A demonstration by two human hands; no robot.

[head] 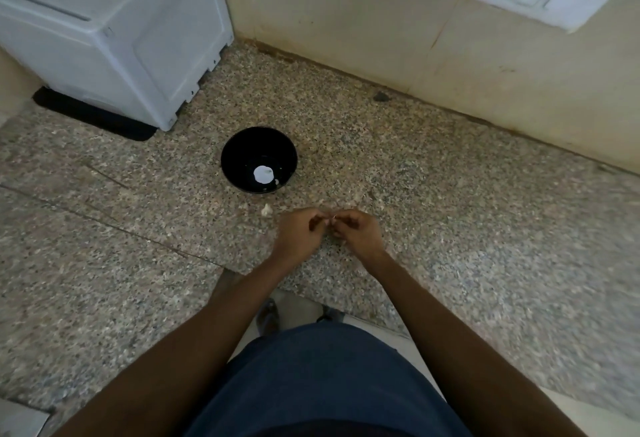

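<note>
Two hands [300,234] [360,232], perhaps on garlic [331,219]

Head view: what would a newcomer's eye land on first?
The left hand and right hand meet mid-frame, and their fingers pinch a small pale bit above the speckled counter. Just beyond them sits a black bowl with a white piece inside, and a pale lump lies on the counter between bowl and hands. A white appliance fills the far left corner.

Tiny pale scrap [329,219], mostly hidden, between pinching fingers [317,220]
</note>
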